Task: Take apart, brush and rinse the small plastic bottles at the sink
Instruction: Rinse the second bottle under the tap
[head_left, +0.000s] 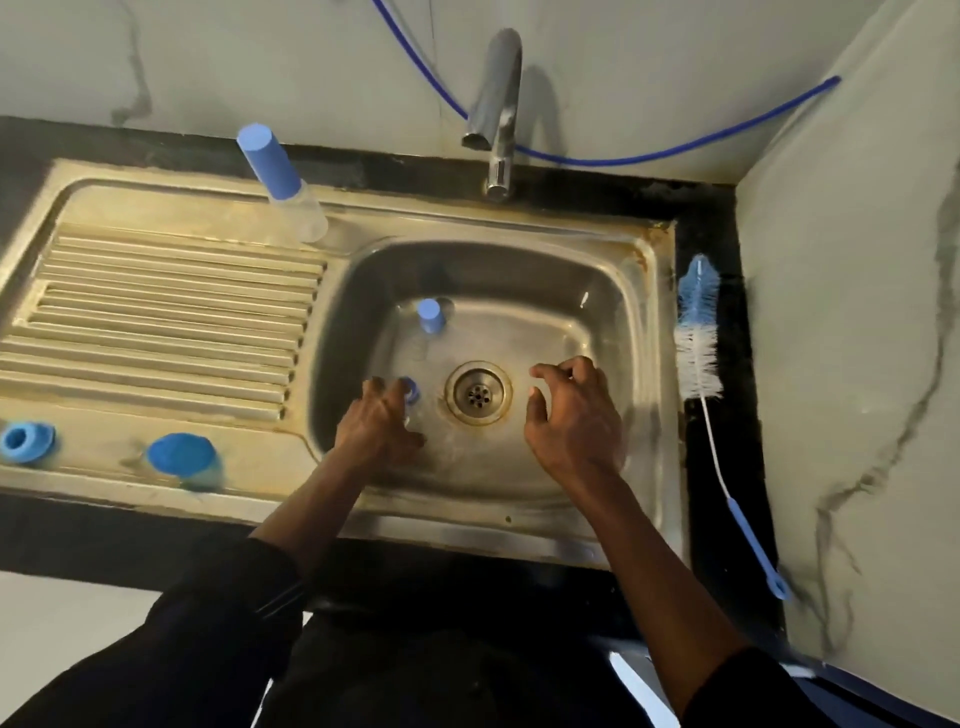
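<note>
My left hand (382, 423) rests low in the steel sink basin (613, 322), fingers closed around a small clear bottle with a blue neck ring (411, 391). My right hand (571, 415) hovers right of the drain (478, 393), fingers spread and curled, holding nothing. Another small bottle with a blue cap (431, 315) stands at the back of the basin. A taller clear bottle with a long blue cap (280, 179) stands on the sink's back rim. On the draining board's front edge lie a blue ring piece (23, 441) and a blue cap (182, 457).
A blue-and-white bottle brush (698, 332) with a long thin handle lies on the black counter right of the sink. The chrome tap (496, 109) stands behind the basin, not running. A blue hose (649, 153) runs along the wall. The ribbed draining board (156, 322) is at left.
</note>
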